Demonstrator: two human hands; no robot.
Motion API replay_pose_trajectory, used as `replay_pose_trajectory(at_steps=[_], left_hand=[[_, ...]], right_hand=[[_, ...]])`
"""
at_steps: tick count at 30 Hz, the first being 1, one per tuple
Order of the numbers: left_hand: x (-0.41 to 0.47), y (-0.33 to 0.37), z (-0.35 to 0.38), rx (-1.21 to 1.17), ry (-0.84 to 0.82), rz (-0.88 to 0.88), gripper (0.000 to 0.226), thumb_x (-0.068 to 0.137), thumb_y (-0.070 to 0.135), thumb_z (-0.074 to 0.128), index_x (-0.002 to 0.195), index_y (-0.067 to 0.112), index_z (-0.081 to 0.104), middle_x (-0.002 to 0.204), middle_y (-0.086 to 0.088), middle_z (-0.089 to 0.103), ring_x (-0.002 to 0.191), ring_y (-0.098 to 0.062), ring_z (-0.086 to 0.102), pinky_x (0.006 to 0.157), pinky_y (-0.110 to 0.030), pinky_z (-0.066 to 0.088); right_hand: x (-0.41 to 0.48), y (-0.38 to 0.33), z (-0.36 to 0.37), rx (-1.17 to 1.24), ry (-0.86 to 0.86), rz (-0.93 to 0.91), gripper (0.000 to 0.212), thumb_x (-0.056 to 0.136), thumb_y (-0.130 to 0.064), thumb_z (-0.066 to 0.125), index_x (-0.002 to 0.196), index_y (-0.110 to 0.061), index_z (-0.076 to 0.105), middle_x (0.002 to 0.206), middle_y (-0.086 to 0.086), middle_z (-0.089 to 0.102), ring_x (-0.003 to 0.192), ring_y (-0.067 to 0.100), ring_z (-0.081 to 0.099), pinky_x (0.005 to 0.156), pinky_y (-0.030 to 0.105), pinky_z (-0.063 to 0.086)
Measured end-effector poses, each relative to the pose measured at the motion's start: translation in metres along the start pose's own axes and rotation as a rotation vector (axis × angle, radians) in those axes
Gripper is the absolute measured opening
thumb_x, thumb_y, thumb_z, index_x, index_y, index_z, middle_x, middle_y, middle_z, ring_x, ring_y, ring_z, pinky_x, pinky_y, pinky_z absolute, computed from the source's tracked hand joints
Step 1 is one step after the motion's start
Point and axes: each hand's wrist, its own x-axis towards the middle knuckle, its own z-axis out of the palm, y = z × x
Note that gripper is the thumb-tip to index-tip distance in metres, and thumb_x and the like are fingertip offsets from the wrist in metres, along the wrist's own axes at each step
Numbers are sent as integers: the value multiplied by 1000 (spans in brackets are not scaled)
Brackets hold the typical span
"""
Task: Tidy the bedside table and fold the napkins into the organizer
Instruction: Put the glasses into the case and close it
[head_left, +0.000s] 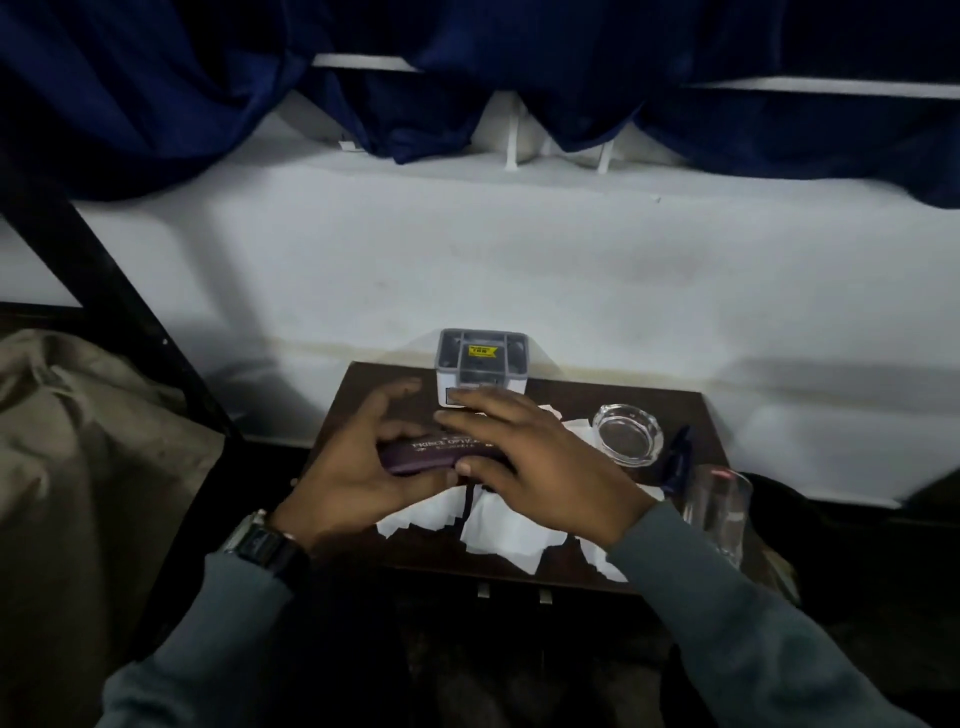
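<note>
White paper napkins (498, 530) lay loose and overlapping on the dark brown bedside table (675, 410), too jumbled to count. At the table's back edge, against the wall, stood one grey and white organizer (483, 364), open-topped, with a yellow label inside.

Just above the napkins, both hands held one purple case (431, 454) with pale lettering. The left hand (358, 467) curled round its left end. The right hand (545, 457) lay over its right end, fingers on top and thumb beneath, gripping it. The left wrist wore one dark wristwatch (260, 543), and both sleeves were grey.

To the right sat one round glass ashtray (627, 434), beside it one dark blue object (678, 457) too blurred to identify, and at the near right corner one clear drinking glass (719, 506), upright.

Behind the table rose a plain white wall (467, 249) with deep blue curtains (156, 78) hanging above. To the left were a black frame (104, 280) and rumpled beige bedding (78, 441). The light was dim.
</note>
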Motion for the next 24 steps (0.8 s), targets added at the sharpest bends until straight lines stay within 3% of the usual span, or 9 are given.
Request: replay_pose_trajectory(at_steps=[2, 6, 9, 12, 18, 24], left_hand=[[0, 3, 7, -137, 39, 46, 98, 58, 36, 99, 140, 34, 46, 108, -3, 77, 104, -18, 74, 97, -37, 57], [2, 0, 32, -409, 169, 80, 96, 60, 20, 97, 142, 25, 46, 112, -8, 77, 103, -24, 75, 85, -34, 61], [4, -6, 57, -486, 191, 65, 94, 62, 10, 96, 140, 25, 48, 106, -2, 79, 95, -16, 76, 77, -24, 60], [8, -10, 72, -514, 154, 43, 91, 63, 9, 92, 142, 25, 48, 112, -3, 78, 96, -18, 76, 78, -26, 60], [18, -13, 87, -483, 45, 42, 82, 73, -13, 81, 143, 16, 49, 121, -3, 75, 108, -18, 73, 80, -29, 60], [15, -16, 95, -493, -42, 51, 81, 73, -7, 81, 143, 19, 49, 121, -2, 75, 113, -19, 71, 86, -29, 59]], right_hand=[[-6, 4, -6, 107, -28, 20, 53, 99, -32, 67, 150, -25, 51, 154, -5, 50, 142, 12, 43, 118, 26, 33], [-22, 14, -20, 170, 45, 54, 49, 95, -33, 72, 142, -25, 60, 137, -9, 63, 119, -3, 55, 98, 7, 40], [-32, 24, -27, 120, 67, 107, 49, 94, -36, 73, 141, -29, 60, 133, -11, 64, 117, 2, 59, 98, 17, 46], [-41, 36, -34, 114, 72, 151, 49, 94, -37, 73, 140, -30, 61, 130, -10, 67, 116, 7, 63, 97, 31, 51], [-48, 54, -42, 165, 161, 196, 36, 100, -34, 66, 135, -28, 65, 126, -16, 71, 115, -3, 63, 96, 19, 50], [-39, 67, -47, 432, 352, 460, 23, 97, -37, 69, 119, -33, 72, 104, -15, 73, 104, -6, 67, 92, 17, 53]])
